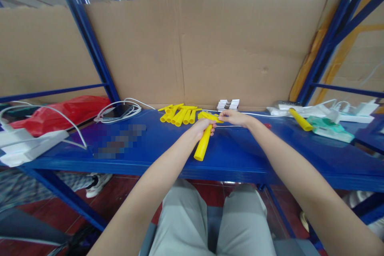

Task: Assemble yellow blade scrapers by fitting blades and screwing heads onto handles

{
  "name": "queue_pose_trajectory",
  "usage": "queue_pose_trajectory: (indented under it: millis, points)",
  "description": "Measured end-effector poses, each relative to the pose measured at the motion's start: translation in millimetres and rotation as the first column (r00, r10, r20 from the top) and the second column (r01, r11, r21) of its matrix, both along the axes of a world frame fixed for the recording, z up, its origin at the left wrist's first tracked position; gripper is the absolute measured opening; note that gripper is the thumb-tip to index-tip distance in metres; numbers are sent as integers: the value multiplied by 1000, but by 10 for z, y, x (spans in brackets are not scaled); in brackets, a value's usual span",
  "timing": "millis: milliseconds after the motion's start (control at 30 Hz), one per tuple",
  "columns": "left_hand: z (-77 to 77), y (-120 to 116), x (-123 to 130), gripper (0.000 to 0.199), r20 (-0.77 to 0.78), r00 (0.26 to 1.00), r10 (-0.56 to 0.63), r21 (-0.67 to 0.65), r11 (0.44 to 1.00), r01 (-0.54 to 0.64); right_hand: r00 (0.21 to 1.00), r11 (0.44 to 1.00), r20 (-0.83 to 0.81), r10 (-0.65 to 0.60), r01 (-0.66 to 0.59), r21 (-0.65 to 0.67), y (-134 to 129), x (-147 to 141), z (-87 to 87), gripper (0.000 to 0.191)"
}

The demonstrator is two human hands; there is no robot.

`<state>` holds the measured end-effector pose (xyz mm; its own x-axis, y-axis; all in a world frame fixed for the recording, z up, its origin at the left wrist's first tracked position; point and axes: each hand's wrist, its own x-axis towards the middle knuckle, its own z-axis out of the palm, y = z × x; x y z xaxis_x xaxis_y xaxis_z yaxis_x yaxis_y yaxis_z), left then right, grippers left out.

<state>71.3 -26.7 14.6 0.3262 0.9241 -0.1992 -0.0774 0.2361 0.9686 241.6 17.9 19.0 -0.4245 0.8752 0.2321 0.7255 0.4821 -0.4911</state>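
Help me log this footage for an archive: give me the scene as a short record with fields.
Surface: blue table
Left hand: grips a yellow tube, wide end towards the person
Right hand: fingertips at a yellow part by the tube's far end; whether the two are joined is unclear
Yellow pieces: a group lying left of the hands
Right side: another yellow tube next to a green packet
Left side: red bag
Backdrop: cardboard panel

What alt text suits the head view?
A bare left hand holds a yellow tubular piece above a blue tabletop, the bare right hand near its far end. Similar yellow pieces lie left, before a brown cardboard panel.
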Motion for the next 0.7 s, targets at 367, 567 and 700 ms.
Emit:
queue_pose_trajectory:
  millis: [367,567,700]
  points:
    - [26,-36,6,18,12,1000,13,-24,1000,-13,999,999,-23,-43,43,4,-45,-52,26,15]
    - [25,-34,12,17,-7,1000,19,-23,1000,-19,997,998,-46,-66,65,-18,-72,-69,31,14]
    - [5,-4,6,18,12,1000,7,-19,1000,-7,993,996,-79,-82,80,-35,-81,-80,32,13]
